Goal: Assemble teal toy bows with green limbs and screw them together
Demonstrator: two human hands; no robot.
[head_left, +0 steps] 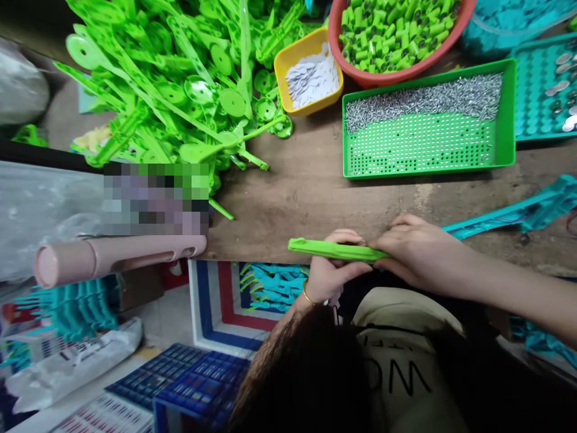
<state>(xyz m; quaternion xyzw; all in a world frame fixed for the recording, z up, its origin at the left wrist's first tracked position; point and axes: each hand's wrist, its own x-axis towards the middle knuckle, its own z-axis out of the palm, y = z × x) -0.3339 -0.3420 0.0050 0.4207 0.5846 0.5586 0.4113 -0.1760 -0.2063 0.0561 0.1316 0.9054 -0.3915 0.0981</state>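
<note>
A long, narrow lime-green plastic part (329,248) lies level above the near edge of the wooden table. My left hand (331,273) supports it from below and behind, its thumb along the near side. At its right end, my right hand (417,252) has its fingers closed on the same part. Both hands nearly meet around that end, and some fingertips are hidden. Just beyond my right hand lies a turquoise plastic piece (500,219) with thin wires near it.
Lime-green parts (180,108) are heaped at the back left. Behind my hands stand a yellow tray (288,99) of white slips, a red bowl (336,48) of green cylinders and a green basket (505,138) of screws. A pink tube-shaped object (121,252) juts over the left edge.
</note>
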